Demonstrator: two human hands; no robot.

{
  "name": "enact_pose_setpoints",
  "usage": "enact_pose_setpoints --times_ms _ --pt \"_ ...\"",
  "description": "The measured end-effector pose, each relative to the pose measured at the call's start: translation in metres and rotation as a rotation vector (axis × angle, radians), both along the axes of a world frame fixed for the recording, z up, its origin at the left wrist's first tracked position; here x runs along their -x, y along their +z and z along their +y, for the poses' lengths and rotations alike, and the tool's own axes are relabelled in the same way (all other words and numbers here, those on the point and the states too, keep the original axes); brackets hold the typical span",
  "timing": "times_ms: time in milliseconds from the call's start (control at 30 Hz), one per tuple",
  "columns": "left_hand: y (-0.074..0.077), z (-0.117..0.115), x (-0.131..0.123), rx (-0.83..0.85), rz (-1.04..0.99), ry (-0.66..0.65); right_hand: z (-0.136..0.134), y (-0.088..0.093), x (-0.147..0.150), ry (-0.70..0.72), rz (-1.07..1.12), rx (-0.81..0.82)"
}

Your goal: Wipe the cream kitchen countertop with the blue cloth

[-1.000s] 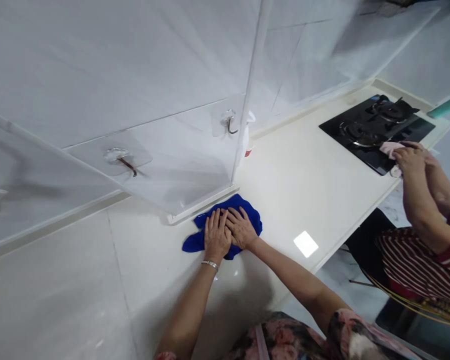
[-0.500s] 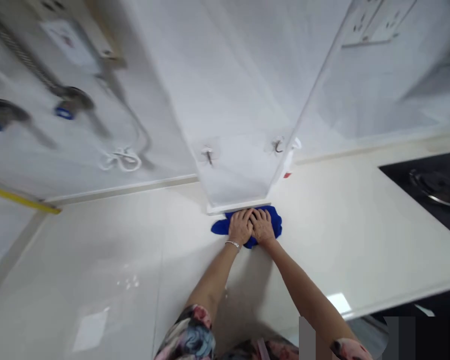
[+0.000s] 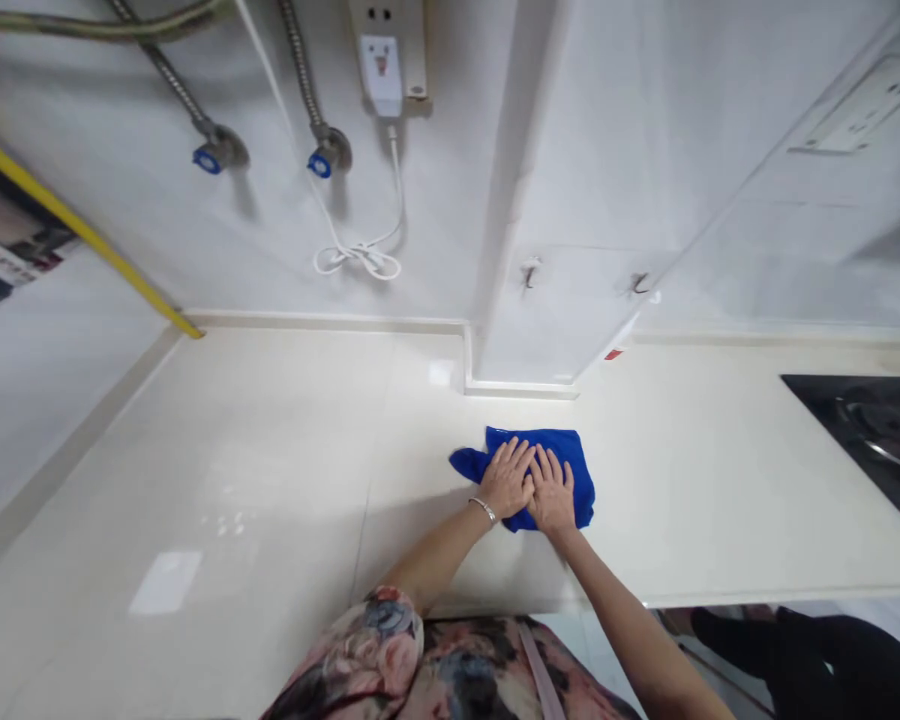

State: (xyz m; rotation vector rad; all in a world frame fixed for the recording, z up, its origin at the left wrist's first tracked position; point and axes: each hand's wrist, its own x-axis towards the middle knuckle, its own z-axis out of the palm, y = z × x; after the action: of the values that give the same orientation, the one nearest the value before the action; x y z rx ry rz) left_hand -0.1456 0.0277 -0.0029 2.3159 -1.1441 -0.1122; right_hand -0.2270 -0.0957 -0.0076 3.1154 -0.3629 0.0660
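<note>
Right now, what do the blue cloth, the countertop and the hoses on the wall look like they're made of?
The blue cloth looks like soft, matte microfibre or terry: it rumples under the left hand and right hand. The countertop seems to be polished stone or a stone-like composite, cream and glossy, mirroring a light. The hoses look like ribbed, flexible metal, dull grey.

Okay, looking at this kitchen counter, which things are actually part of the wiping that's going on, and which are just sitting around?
In use:
- blue cloth, flat on the countertop
- left hand and right hand, both pressed palm-down on it

Just there:
- black hob at the right edge
- two wall valves with blue handles
- white cable hanging from the wall socket
- two wall hooks
</note>
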Motion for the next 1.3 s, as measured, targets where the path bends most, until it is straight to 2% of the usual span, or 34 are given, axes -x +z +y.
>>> enact_pose_setpoints --times_ms 100,233,367,500,667,867,1133,1300 --pt "-0.001 0.038 0.025 0.021 0.013 -0.015 0.030 -0.003 0.024 0.057 0.023 0.020" --pt "-0.004 0.106 0.053 -0.003 0.005 0.080 0.082 -0.001 0.034 0.217 0.051 -0.028" --pt "-0.009 0.165 0.062 -0.031 -0.083 0.244 0.131 0.009 0.015 0.422 0.084 -0.099" --pt "-0.012 0.196 0.052 -0.042 -0.184 0.371 0.155 0.021 -0.019 0.588 0.136 -0.181" --pt "-0.006 0.200 0.013 -0.055 -0.224 0.429 0.158 0.026 -0.068 0.692 0.143 -0.229" --pt "0.001 0.187 -0.059 -0.050 -0.173 0.474 0.150 0.019 -0.140 0.683 0.115 -0.224" --pt "0.013 0.159 -0.181 -0.066 -0.030 0.404 0.132 0.015 -0.241 0.485 0.116 -0.170" --pt "0.016 0.142 -0.252 -0.044 0.004 0.267 0.127 0.010 -0.287 0.301 0.097 -0.137"
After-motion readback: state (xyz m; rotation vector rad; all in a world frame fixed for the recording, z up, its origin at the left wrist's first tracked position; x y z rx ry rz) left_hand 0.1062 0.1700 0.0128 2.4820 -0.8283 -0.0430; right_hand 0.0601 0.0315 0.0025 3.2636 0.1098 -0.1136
